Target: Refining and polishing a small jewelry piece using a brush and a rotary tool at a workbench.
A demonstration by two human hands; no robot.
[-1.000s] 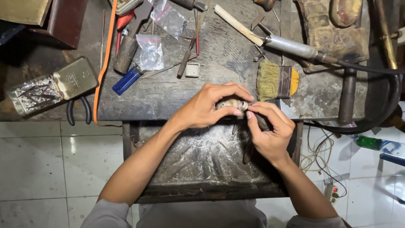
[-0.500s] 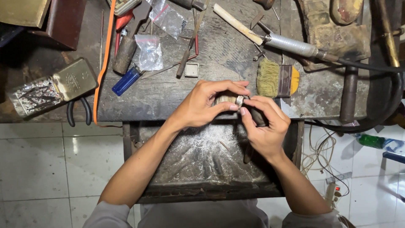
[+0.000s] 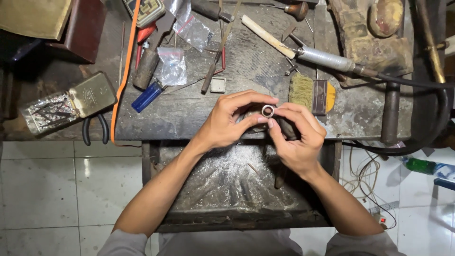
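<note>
Small silver ring (image 3: pixel 268 111) pinched between fingertips of left hand (image 3: pixel 232 121) and right hand (image 3: pixel 296 137), just above bench edge (image 3: pixel 189 135). Thin grip — likely to slip, drop into filings-strewn tray (image 3: pixel 222 189) below — hard to find there.

Two hands (image 3: pixel 265 123), one silver ring (image 3: pixel 268 111), one brush (image 3: pixel 310 93), one blue lighter (image 3: pixel 147 96), two plastic bags (image 3: pixel 173 66), one pliers (image 3: pixel 95 130)

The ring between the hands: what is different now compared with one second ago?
The ring has turned so its opening faces the camera, pinched between the fingertips of the left hand and right hand. Both hands stayed over the bench edge; the brush did not move.
</note>
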